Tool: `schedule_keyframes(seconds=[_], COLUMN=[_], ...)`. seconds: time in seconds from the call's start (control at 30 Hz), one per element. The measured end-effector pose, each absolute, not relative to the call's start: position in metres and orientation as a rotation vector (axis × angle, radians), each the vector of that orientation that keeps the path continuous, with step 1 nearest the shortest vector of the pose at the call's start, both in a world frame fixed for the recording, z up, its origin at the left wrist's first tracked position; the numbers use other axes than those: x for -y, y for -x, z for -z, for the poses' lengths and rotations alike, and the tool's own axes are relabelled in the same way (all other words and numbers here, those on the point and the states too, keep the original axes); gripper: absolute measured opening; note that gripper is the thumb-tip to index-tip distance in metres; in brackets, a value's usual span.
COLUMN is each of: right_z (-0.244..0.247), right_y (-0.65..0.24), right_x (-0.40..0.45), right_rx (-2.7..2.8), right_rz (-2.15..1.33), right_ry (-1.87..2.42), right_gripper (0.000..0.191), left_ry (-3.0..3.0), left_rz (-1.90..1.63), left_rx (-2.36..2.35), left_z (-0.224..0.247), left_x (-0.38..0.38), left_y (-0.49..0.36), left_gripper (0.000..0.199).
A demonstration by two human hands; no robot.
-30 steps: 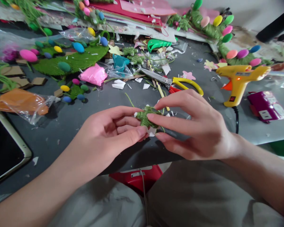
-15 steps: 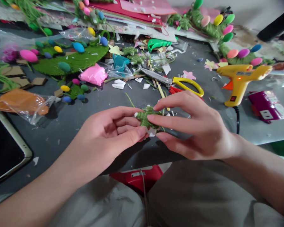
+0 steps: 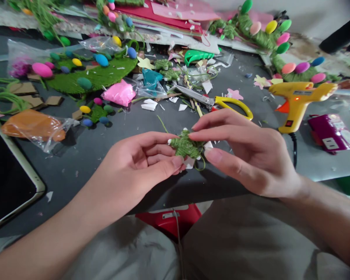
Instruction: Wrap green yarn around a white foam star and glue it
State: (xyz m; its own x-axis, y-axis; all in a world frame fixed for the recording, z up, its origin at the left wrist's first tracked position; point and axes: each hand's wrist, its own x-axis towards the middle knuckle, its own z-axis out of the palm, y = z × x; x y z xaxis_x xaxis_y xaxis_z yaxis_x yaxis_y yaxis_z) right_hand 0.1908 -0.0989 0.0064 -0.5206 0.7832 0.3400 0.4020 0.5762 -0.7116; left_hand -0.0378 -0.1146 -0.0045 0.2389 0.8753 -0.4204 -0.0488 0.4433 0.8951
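A small star wrapped in green yarn, with white tips showing, sits between my hands over the front of the dark table. My left hand pinches its left side between thumb and fingers. Stretched toward the star's upper right is my right hand, its thumb well apart from the other fingers. The index and middle fingertips are at the star's edge; whether they touch it I cannot tell. A loose loop of green yarn hangs at the star's lower right.
Beyond my hands lie yellow-handled scissors and paper scraps. A yellow glue gun stands at right beside a purple packet. On the left are an orange bag, a pink bag and a tablet.
My right thumb and fingers have spread apart and drawn back a little to the right, uncovering more of the star and its yarn loop. My left hand keeps its pinch.
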Motion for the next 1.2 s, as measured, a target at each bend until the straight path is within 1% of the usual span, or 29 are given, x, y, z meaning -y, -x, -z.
schedule_keyframes(seconds=[0.13, 0.23, 0.33, 0.6, 0.73, 1.07, 1.2], right_z=[-0.006, -0.004, -0.003, -0.001, 0.0, 0.001, 0.001], right_y=[-0.196, -0.2, -0.201, -0.201, -0.202, -0.203, -0.201], right_x=[0.096, 0.094, 0.094, 0.096, 0.094, 0.094, 0.092], right_rx=[2.344, 2.516, 2.594, 2.632, 2.633, 2.623, 2.616], right_rz=[-0.48, -0.244, -0.133, -0.056, -0.005, -0.065, -0.034], right_ry=[0.802, 0.744, 0.732, 0.738, 0.698, 0.731, 0.684], right_gripper=[0.028, 0.03, 0.032, 0.035, 0.039, 0.037, 0.038], left_ry=[-0.926, -0.951, -0.954, -0.945, -0.934, -0.916, -0.894], left_rz=[-0.761, -0.764, -0.768, -0.77, -0.766, -0.765, -0.77], left_rx=[-1.15, -1.147, -1.143, -1.136, -1.147, -1.136, -1.125], left_z=[0.007, 0.009, 0.009, 0.008, 0.007, 0.008, 0.008], left_x=[0.116, 0.116, 0.116, 0.117, 0.117, 0.117, 0.118], left_y=[0.039, 0.041, 0.042, 0.042, 0.042, 0.042, 0.043], left_gripper=[0.038, 0.035, 0.034, 0.034, 0.035, 0.034, 0.034])
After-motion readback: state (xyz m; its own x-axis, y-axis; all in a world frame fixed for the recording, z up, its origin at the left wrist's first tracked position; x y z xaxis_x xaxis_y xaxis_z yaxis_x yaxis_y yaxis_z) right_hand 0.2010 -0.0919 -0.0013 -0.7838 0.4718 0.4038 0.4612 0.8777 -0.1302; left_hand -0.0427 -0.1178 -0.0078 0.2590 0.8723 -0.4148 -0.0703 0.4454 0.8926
